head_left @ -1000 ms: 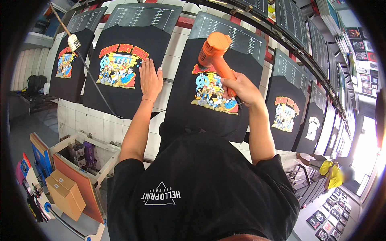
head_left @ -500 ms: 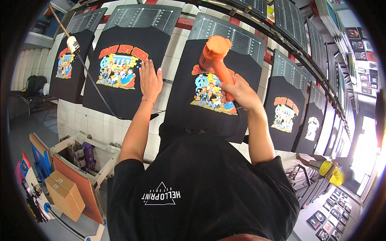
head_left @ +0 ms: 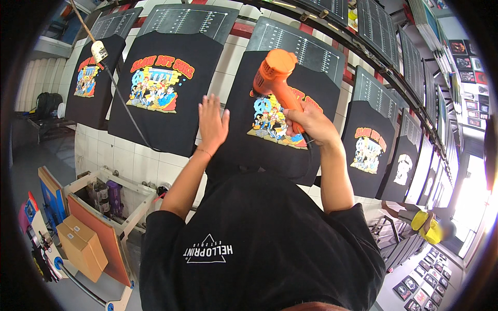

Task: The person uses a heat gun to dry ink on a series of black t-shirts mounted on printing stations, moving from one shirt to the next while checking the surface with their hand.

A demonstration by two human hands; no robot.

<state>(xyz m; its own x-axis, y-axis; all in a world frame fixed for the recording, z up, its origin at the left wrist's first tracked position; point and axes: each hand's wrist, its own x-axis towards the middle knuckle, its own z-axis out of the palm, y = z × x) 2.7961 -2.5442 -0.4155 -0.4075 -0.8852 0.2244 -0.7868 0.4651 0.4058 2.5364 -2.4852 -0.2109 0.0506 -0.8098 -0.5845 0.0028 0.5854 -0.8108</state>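
Note:
My right hand (head_left: 313, 124) is wrapped round the handle of an orange hair dryer (head_left: 282, 78). Its nozzle hangs over the colourful cartoon print on a black T-shirt (head_left: 244, 150) in front of me, covering part of the lettering. My left hand (head_left: 213, 123) has its fingers stretched out and holds nothing. It is in the gap between that shirt and the black T-shirt (head_left: 150, 122) to the left, which bears the same print. Whether its palm touches the shirt edge cannot be made out. Each shirt is stretched over a dark board with white ruled marks (head_left: 270, 37).
A power socket (head_left: 99, 52) hangs at the left, its cord (head_left: 124, 111) crossing the left shirt. More printed shirts (head_left: 367, 150) line up rightward. A wheeled frame (head_left: 124, 217) with a cardboard box (head_left: 81, 246) stands lower left. A person in yellow (head_left: 428, 225) is at far right.
My left hand has left the print edge of the left shirt and moved right and toward me. My right hand keeps the hair dryer over the same shirt, its nozzle tipped slightly leftward.

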